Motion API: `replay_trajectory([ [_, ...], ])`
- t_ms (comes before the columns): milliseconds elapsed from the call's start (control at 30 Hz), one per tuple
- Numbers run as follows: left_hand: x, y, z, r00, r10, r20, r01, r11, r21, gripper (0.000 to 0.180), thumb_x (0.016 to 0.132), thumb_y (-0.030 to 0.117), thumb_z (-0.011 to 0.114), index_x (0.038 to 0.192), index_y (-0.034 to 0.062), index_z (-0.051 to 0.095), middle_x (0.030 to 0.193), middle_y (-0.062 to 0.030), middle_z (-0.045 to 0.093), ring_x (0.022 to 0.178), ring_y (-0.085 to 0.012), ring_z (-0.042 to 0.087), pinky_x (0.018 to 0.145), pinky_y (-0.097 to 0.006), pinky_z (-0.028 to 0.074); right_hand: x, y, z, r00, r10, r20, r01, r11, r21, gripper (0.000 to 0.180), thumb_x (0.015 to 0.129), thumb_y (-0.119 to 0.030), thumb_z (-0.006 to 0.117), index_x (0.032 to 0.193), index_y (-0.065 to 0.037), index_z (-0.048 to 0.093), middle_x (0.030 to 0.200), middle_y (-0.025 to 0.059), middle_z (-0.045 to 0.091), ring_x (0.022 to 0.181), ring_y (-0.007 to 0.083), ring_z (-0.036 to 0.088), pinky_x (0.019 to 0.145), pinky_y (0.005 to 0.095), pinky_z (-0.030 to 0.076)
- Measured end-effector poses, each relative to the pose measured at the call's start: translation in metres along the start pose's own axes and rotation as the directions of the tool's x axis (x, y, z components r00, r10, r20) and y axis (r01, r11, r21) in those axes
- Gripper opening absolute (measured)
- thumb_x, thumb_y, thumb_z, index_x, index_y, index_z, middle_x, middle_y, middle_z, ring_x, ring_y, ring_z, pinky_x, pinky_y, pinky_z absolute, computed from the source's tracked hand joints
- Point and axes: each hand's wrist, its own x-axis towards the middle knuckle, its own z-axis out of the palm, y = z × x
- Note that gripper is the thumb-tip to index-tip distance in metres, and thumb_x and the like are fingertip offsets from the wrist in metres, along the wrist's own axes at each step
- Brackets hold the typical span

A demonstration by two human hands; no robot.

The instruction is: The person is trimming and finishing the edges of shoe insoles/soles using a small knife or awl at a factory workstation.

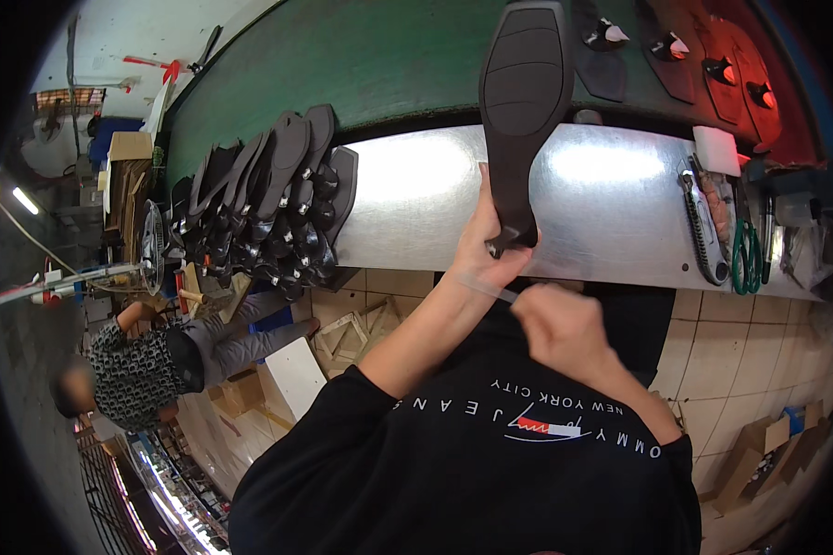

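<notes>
Right of sole [526,88] — carton [740,450] holding bits [765,465]

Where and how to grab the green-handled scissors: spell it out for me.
Take the green-handled scissors by their looped handles, probably best from the near side of the metal tabletop. The loops lie toward its near edge and the blades point away; the box cutter close on their left makes that side tighter.
</notes>
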Motion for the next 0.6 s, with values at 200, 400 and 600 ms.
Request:
replay_trajectory([
  [200,-0.015,0.023,0.002,0.954,0.263,-0.144,-0.223,0.943,0.248,0.057,0.094,0.062,0.044,0.095,0.0073,0.06,0.076,-0.0041,0.06,0.068,-0.017,0.059,0.063,-0.033,0.05,0.008,-0.007,-0.012,0.969,0.227,-0.1,-0.223,0.974,0.048,0.007,0.087,-0.002,0.06,0.08,-0.002,0.06,0.065,0.0114,0.055,0.053,0.0272,0.054,0.051,0.0328,0.043],
  [400,-0.025,0.005,-0.003,0.912,0.409,-0.016,-0.382,0.865,0.325,0.056,0.095,0.063,0.042,0.07,0.0129,0.049,0.058,0.0009,0.05,0.048,-0.0099,0.045,0.044,-0.024,0.034,0.024,0.0,0.002,0.978,0.208,-0.015,-0.208,0.978,-0.023,0.009,0.088,-0.001,0.058,0.079,0.0,0.056,0.062,0.0134,0.052,0.052,0.0267,0.053,0.049,0.0343,0.04],
  [600,-0.013,0.024,-0.016,0.918,0.398,-0.008,-0.383,0.89,0.247,0.065,0.094,0.068,0.033,0.066,0.0128,0.049,0.06,-0.0001,0.053,0.052,-0.0111,0.048,0.049,-0.024,0.038,0.02,-0.027,0.01,0.985,0.079,0.154,-0.09,0.993,0.07,0.008,0.085,-0.003,0.062,0.079,-0.002,0.057,0.065,0.0142,0.055,0.055,0.028,0.056,0.051,0.0358,0.042],
])
